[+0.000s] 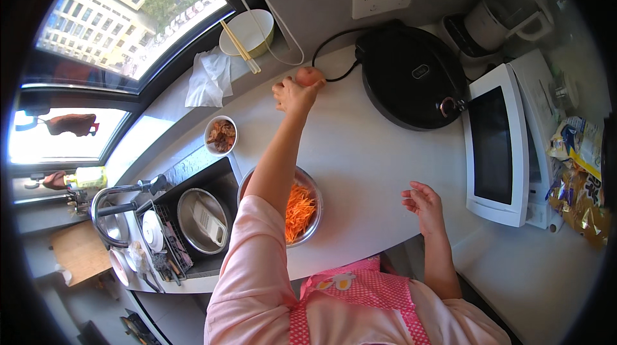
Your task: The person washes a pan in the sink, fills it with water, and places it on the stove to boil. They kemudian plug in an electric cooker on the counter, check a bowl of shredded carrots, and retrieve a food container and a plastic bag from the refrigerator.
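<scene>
My left hand (295, 97) is stretched out to the far side of the counter. Its thumb and fingers are around a round pinkish-red fruit or vegetable (309, 76); which kind I cannot tell. Under my left forearm stands a metal bowl (315, 222) of shredded carrot (300, 212), partly hidden by the arm and sleeve. My right hand (424, 204) hovers over the counter's near right part, fingers loosely bent and holding nothing.
A black round electric griddle (409, 85) and a white microwave (496, 152) stand right. Left are a small bowl of brown food pieces (221, 136) and a sink with a metal basin (185, 210) and grater (210, 224). Chopsticks (241, 46) rest on a bowl (260, 22) at the window.
</scene>
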Action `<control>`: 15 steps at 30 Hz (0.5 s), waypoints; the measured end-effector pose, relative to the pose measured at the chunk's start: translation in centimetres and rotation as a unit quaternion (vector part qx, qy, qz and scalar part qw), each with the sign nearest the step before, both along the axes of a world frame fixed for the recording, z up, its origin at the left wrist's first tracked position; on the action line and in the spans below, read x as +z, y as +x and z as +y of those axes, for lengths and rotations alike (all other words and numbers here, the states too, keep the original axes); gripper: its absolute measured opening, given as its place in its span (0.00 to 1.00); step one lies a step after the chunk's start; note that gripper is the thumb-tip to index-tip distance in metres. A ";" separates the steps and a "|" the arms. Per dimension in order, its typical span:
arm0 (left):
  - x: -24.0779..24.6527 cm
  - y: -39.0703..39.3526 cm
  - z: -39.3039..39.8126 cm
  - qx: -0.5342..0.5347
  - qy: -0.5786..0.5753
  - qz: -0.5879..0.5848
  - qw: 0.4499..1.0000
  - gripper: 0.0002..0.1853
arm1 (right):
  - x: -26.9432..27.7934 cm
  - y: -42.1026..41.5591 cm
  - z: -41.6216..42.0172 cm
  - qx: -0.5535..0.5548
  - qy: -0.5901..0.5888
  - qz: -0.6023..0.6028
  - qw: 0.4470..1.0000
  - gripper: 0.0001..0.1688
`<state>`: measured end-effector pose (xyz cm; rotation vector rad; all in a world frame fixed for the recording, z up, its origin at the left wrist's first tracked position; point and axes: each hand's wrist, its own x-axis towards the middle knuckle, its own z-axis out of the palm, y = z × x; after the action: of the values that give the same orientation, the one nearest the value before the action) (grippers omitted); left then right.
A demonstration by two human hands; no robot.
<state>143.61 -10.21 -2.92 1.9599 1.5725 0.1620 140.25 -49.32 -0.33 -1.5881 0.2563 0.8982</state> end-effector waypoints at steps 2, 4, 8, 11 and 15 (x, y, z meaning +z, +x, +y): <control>0.0 0.7 -0.3 0.012 -0.021 0.023 0.999 0.52 | -0.1 0.1 -0.4 -0.008 0.002 0.004 1.000 0.17; 0.0 0.9 -0.3 0.013 -0.025 0.040 0.999 0.53 | 0.0 0.2 -0.7 -0.008 0.004 -0.002 1.000 0.17; -1.3 1.5 -0.2 0.024 0.017 0.090 0.996 0.52 | 0.1 0.5 -1.2 -0.010 0.000 -0.005 1.000 0.16; -1.2 1.5 -0.1 0.031 0.016 0.090 0.995 0.50 | 0.3 0.5 -1.5 -0.011 -0.004 -0.004 1.000 0.17; -1.1 1.4 -0.2 0.040 0.046 0.058 0.996 0.43 | 0.1 0.1 -1.9 -0.026 0.001 -0.001 1.000 0.17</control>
<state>145.01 -10.46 -4.03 2.0094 1.7487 0.1588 140.32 -51.19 -0.25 -1.5733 0.2942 0.8572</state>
